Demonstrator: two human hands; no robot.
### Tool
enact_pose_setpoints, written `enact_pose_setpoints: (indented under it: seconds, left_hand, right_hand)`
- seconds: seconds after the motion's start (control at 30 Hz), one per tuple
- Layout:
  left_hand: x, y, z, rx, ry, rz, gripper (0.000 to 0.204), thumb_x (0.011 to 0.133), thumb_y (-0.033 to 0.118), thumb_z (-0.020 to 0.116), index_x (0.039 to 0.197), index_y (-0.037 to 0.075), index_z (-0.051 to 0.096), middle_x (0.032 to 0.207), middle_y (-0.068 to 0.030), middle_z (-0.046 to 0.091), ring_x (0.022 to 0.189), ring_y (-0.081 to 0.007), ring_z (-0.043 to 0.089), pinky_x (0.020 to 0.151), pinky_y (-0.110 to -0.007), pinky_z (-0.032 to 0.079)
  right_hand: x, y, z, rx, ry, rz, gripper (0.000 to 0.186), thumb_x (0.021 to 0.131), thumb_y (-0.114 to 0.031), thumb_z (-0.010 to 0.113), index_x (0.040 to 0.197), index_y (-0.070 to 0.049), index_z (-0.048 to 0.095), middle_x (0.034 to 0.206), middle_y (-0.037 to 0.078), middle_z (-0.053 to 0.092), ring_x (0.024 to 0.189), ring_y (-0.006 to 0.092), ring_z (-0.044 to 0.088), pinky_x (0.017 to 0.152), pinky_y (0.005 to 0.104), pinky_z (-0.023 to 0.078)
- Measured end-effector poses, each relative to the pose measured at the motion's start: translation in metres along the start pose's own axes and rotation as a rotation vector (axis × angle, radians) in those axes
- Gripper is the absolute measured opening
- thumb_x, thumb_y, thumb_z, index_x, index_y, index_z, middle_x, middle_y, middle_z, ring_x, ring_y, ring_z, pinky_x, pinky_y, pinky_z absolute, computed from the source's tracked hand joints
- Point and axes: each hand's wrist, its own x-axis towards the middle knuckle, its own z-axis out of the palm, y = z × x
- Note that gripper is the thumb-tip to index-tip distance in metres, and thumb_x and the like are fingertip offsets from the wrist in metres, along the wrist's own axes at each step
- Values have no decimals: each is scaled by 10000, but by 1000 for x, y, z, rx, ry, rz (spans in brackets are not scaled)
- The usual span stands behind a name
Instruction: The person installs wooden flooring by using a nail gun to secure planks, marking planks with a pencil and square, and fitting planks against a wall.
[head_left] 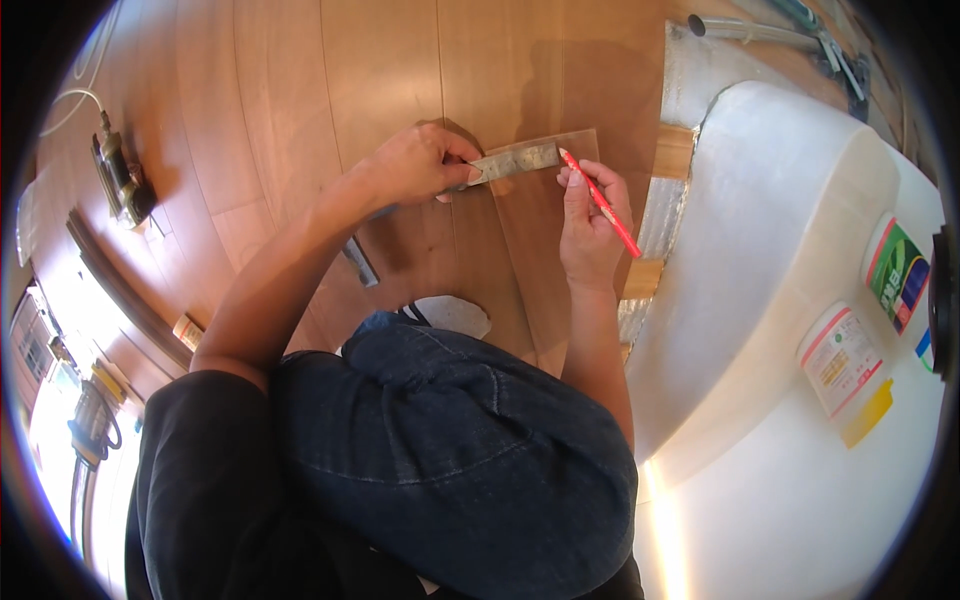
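Observation:
My left hand (420,165) pinches the left end of a short, mottled flat strip (520,160), perhaps metal, lying on a wooden board (530,240) on the plank floor (390,60). My right hand (590,215) grips a red pencil (615,225), its tip at the strip's right end. Below my left hand a narrow metal piece (360,260) lies on the floor, partly hidden by my forearm. My dark-clothed leg (450,430) and pale shoe (450,315) are below.
A power tool with cord (125,170) and a long dark strip (120,280) lie left. A strip of exposed underfloor (655,230) borders a white curved fixture (760,220) on the right, holding two containers (840,365) (895,270). Pipes and tools (800,40) lie at the upper right.

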Motion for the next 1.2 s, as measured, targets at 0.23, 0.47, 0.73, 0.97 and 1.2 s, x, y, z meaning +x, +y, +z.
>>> enact_pose_setpoints:
  seconds: [0.23,0.47,0.73,0.97,1.2]
  left_hand:
    - [-3,4,2,-6,24,-14,204,988,174,695,1117,40,779,799,-62,732,665,-123,709,666,-309,558]
    - [0,-2,2,-9,10,-21,220,992,204,695,1125,46,770,858,-106,764,677,-156,746,675,-324,583]
    - [2,-4,4,-15,15,-3,209,989,194,704,1121,48,774,854,-99,766,675,-151,741,674,-318,585]
    - [-1,1,2,-10,28,-34,214,990,195,709,1135,51,775,872,-96,767,680,-151,741,684,-320,591]
    - [-2,3,4,-4,31,-22,215,997,187,705,1140,43,775,853,-73,750,684,-135,723,676,-311,577]
  right_hand:
    - [2,6,0,-86,-5,-34,177,1050,-108,673,1174,17,663,1069,110,751,959,141,717,849,269,590]
    - [-9,-3,5,-291,-29,-111,134,1039,-59,664,1146,21,682,1057,115,752,939,140,718,808,261,595]
    - [1,10,7,-41,105,-93,96,992,-43,714,1077,0,709,919,87,750,802,110,685,725,265,560]
    - [-7,10,6,-49,111,-53,87,987,-57,726,1052,0,715,861,73,730,755,95,661,687,255,540]
    - [-10,6,7,-108,119,-79,108,995,-53,707,1080,13,710,926,88,736,822,112,671,736,262,550]
